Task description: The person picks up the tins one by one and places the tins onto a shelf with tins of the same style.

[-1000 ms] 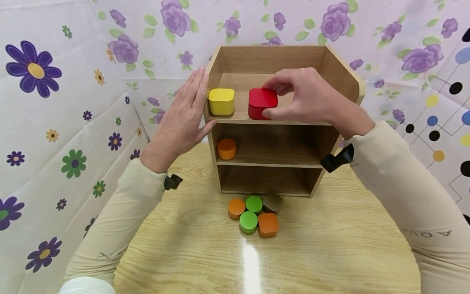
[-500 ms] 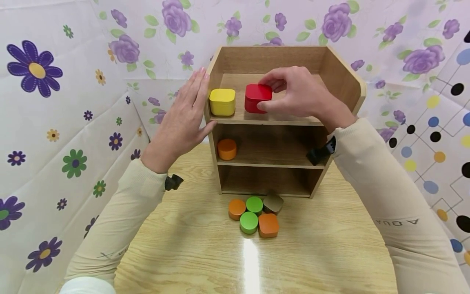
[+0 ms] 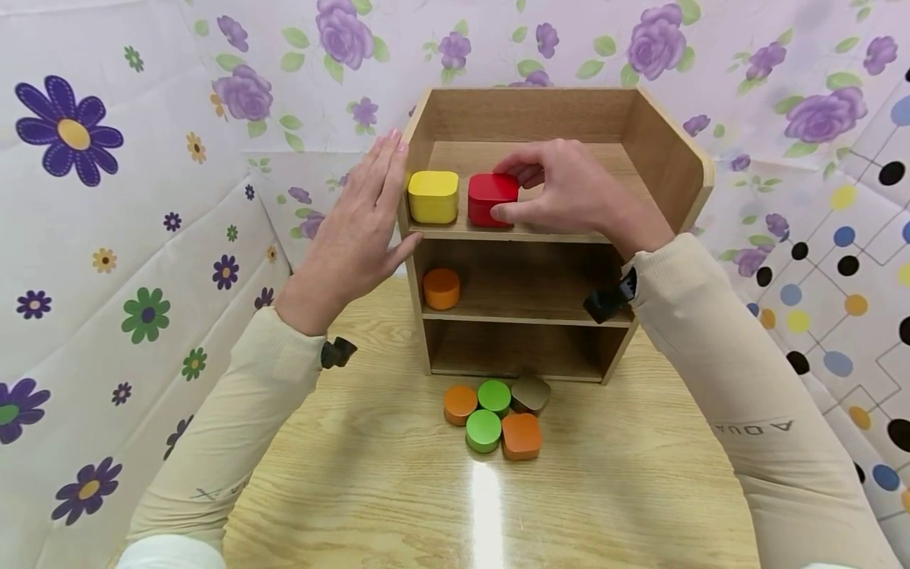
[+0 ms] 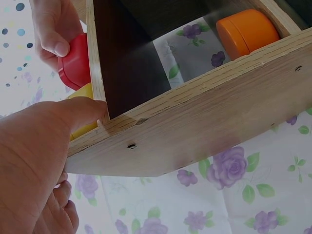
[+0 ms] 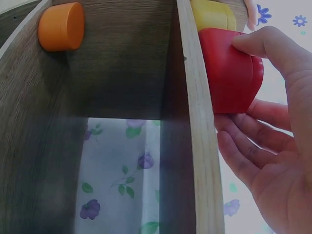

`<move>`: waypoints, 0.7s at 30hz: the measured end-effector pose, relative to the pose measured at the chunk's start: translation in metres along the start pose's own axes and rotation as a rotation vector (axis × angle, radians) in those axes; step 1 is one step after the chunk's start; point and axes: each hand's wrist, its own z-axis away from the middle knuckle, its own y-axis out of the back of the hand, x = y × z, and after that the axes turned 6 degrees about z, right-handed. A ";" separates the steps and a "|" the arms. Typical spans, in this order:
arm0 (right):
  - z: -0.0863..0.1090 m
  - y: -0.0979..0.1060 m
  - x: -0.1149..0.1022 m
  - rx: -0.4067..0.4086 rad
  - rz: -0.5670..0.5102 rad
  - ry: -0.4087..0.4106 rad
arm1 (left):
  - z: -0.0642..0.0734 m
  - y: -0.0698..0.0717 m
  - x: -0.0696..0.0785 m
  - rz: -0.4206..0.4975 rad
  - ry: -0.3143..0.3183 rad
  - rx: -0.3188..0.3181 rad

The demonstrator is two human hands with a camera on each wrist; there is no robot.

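In the head view my right hand (image 3: 572,188) pinches a red rounded-square box (image 3: 490,201) on the top board of a small wooden shelf (image 3: 526,239), thumb on its front and fingers behind. The right wrist view also shows the thumb on the red box (image 5: 229,68). Just left of it, with a small gap, sits a yellow rounded-square box (image 3: 434,197). My left hand (image 3: 351,229) rests on the shelf's left side with straight fingers, its thumb touching the front edge. An orange round box (image 3: 441,289) stands on the middle level, at the left.
On the table (image 3: 398,498) before the shelf lie an orange round box (image 3: 460,405), two green round boxes (image 3: 483,431), a brown box (image 3: 530,393) and an orange rounded-square box (image 3: 521,436). Flowered cloth (image 3: 298,79) hangs behind and at the sides.
My right hand has moved left along the top board with the red box, closer to the yellow box. The left hand stays in place on the shelf's side.
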 end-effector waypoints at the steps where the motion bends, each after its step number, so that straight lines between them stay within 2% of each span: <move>1: 0.000 0.000 0.000 -0.003 -0.001 -0.001 | 0.000 0.000 0.000 0.001 -0.002 0.001; 15: 0.003 0.003 0.002 -0.014 0.022 0.007 | -0.001 0.000 0.002 0.006 0.012 -0.013; 21: 0.013 0.011 0.000 0.029 0.062 0.020 | -0.001 0.000 0.001 0.006 0.024 -0.017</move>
